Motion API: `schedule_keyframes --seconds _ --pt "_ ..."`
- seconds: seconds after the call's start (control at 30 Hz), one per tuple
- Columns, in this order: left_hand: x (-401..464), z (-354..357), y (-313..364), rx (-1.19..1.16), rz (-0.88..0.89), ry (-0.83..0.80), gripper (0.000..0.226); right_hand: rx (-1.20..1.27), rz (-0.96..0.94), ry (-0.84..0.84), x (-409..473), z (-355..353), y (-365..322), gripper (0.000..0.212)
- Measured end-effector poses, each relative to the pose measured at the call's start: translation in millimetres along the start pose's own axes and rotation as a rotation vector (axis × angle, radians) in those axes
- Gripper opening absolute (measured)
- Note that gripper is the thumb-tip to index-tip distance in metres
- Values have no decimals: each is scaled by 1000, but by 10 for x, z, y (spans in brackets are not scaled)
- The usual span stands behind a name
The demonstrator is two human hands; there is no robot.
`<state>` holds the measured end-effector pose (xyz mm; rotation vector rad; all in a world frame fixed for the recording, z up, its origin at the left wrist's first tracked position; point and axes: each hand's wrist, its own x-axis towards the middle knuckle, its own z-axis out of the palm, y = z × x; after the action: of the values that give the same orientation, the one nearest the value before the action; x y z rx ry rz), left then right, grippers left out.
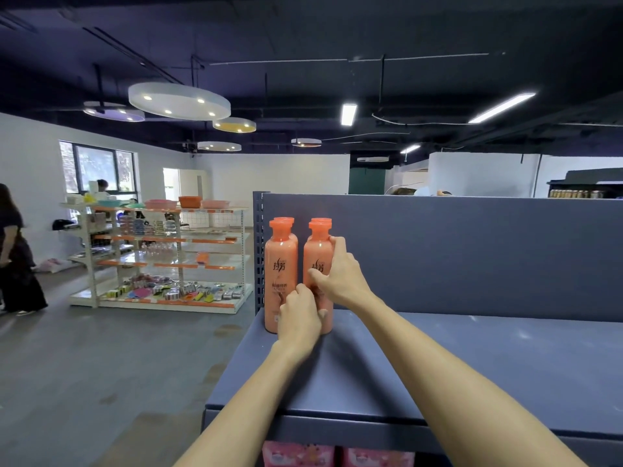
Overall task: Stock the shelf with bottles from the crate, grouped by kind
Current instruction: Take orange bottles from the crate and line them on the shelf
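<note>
Several orange bottles stand upright in two short rows at the left end of the blue top shelf (472, 358). The front left bottle (278, 264) stands free. My right hand (338, 274) grips the front right bottle (317, 254) around its body, fingers behind it and thumb across the label. My left hand (298, 316) holds the same bottle low down near its base, fingers curled. Two more orange caps show behind the front pair. The crate is out of view.
The blue back panel (472, 251) rises behind the bottles, with a perforated upright post (259, 251) at the left end. Pink packages (296, 455) sit on the shelf below. A stocked white and orange rack (161, 254) stands across the floor. A person (15, 254) stands far left.
</note>
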<state>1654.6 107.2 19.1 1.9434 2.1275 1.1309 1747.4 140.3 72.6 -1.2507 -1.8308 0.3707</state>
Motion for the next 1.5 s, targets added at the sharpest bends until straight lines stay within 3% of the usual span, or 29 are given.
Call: schedule_keyframes --seconds 0.2,0.5,0.63,0.8,0.93,1.17,1.5 --pt "-212 -250 -53 77 106 -3 30 38 89 -105 -216 -377 -57 92" --pt "-689 -441 609 240 175 -4 41 -234 -2 -102 -813 -1159 -30 69" --pt "-1111 -410 927 254 321 24 38 -274 -94 -37 -1394 -1555 88 57" --pt "-1876 -49 1250 142 527 -8 35 -246 -102 -27 -2247 -1910 517 52" --pt "-2436 349 1343 24 570 -117 41 -229 -36 -44 -2834 -2027 982 59" --pt "-3454 1593 916 29 379 -484 36 -188 265 -261 -3901 -1699 2135 60" --pt "-4917 2987 -516 168 -170 -1048 39 -43 822 -552 -5363 -492 3597 57"
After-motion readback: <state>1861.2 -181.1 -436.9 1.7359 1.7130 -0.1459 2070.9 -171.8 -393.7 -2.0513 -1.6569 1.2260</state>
